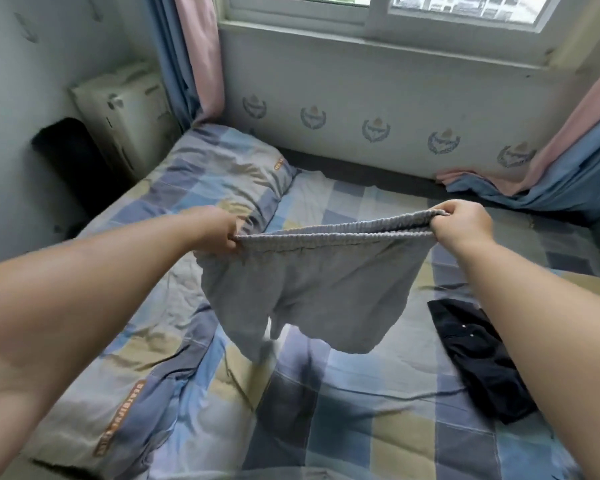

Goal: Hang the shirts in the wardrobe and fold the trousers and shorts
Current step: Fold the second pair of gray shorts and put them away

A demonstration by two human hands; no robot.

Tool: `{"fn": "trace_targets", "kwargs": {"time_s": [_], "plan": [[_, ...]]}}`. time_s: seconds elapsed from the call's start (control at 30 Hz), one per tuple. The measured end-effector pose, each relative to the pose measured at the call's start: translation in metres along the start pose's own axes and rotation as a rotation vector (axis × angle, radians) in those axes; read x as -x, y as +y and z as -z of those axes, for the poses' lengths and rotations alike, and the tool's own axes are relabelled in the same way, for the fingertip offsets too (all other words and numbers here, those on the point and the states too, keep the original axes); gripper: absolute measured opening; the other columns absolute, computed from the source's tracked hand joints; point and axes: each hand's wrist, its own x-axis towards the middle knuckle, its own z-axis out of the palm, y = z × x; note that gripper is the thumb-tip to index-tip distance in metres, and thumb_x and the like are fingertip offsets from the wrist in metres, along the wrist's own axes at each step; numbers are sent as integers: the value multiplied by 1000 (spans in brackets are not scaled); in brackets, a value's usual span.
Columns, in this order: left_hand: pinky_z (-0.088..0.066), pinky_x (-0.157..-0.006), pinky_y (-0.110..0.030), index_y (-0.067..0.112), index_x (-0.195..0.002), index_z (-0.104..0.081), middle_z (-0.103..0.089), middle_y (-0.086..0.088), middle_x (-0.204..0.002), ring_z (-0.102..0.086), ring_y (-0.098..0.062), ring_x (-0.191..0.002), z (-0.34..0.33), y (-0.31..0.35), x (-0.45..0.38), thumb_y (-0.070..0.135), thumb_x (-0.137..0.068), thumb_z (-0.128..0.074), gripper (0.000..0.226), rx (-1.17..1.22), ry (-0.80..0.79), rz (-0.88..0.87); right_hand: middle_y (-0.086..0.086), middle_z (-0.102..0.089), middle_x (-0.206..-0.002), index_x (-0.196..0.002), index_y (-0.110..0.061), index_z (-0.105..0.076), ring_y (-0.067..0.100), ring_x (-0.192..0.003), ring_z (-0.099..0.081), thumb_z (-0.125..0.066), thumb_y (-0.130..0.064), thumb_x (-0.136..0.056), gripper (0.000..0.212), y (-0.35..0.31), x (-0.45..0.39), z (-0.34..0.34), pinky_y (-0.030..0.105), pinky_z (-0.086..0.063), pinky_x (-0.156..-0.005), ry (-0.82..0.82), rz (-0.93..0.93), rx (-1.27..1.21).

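Observation:
A pair of grey shorts (312, 289) hangs in the air above the bed, stretched out by its elastic waistband. My left hand (219, 233) pinches the left end of the waistband. My right hand (465, 225) grips the right end, slightly higher. The two legs of the shorts dangle down, and their hems hover just over the checked bedsheet (343, 410). A dark folded garment (478, 358) with small white buttons lies on the bed at the right, partly hidden under my right forearm.
A checked pillow (219, 171) lies at the bed's far left, a rumpled checked quilt (129, 358) along the left side. Pink and blue curtains (561, 168) spill onto the bed at the far right. A white unit (125, 116) stands in the left corner.

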Motion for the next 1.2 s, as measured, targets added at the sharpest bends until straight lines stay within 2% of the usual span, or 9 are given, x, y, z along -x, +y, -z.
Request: {"fn": "trace_targets", "kwargs": {"time_s": [0.13, 0.27, 0.5, 0.63, 0.77, 0.93, 1.07, 1.13, 1.2], "plan": [[-48, -73, -32, 18, -90, -70, -65, -5, -98, -60, -26, -94, 12, -31, 22, 36, -87, -59, 21, -42, 196, -66, 13, -69, -102, -96, -15, -72, 32, -102, -58, -51, -9, -84, 25, -11, 5, 13, 30, -43, -81, -14, 4, 0], [-45, -72, -33, 13, -92, -62, -55, -8, -101, -58, -30, -93, 18, -35, 30, 16, -81, -62, 11, 107, 249, -153, 15, -69, -101, -95, -14, -72, 34, -100, -58, -50, -9, -85, 24, -12, 7, 27, 33, -44, -81, 9, -23, -18], [-45, -73, -31, 18, -98, -68, -63, -5, -105, -60, -28, -100, 59, -50, 25, 19, -89, -52, 19, 31, 309, -176, 10, -63, -86, -89, -16, -69, 28, -86, -53, -49, -15, -84, 20, -32, -4, 60, 30, -37, -72, 35, -7, -105], [-51, -71, -35, 22, -87, -69, -66, -1, -92, -63, -26, -90, 63, -61, 16, 30, -84, -60, 12, 28, 386, -195, 7, -62, -81, -82, -16, -67, 28, -87, -55, -50, -17, -83, 17, -23, -8, 64, 31, -37, -73, 25, -36, -119], [-49, -67, -30, 26, -90, -65, -66, 5, -97, -63, -22, -93, 62, -52, -2, 45, -85, -59, 21, -157, 226, -188, 9, -67, -96, -97, -17, -70, 31, -101, -57, -52, -15, -84, 22, 3, -18, 62, 30, -41, -79, -7, -85, -6], [-46, -64, -30, 23, -86, -64, -65, -1, -91, -63, -28, -87, 61, -26, -24, 29, -87, -57, 9, -152, 274, -100, 11, -67, -101, -108, -24, -59, 31, -92, -61, -46, -18, -88, 24, 33, -23, 46, 31, -46, -70, -134, -110, 359], [-42, -64, -31, 15, -84, -64, -63, -10, -92, -62, -32, -89, 69, -14, -43, 2, -77, -54, 17, -54, 306, -40, 17, -66, -105, -100, -17, -63, 31, -76, -67, -33, -2, -92, 35, 21, -39, 38, 29, -56, -50, -166, -367, -252], [-47, -68, -35, 12, -82, -66, -62, -13, -95, -61, -35, -92, 88, -18, -54, 0, -76, -52, 20, 77, 420, -7, 16, -63, -107, -94, -18, -63, 31, -84, -63, -33, 0, -93, 35, 2, -57, 47, 24, -53, -42, -96, -370, -436], [-47, -73, -36, 11, -88, -69, -61, -13, -103, -59, -35, -98, 112, -23, -57, 4, -81, -55, 18, 189, 511, 13, 12, -61, -100, -86, -19, -62, 26, -81, -61, -35, 1, -93, 34, -18, -73, 64, 25, -53, -46, -26, -315, -538]]}}
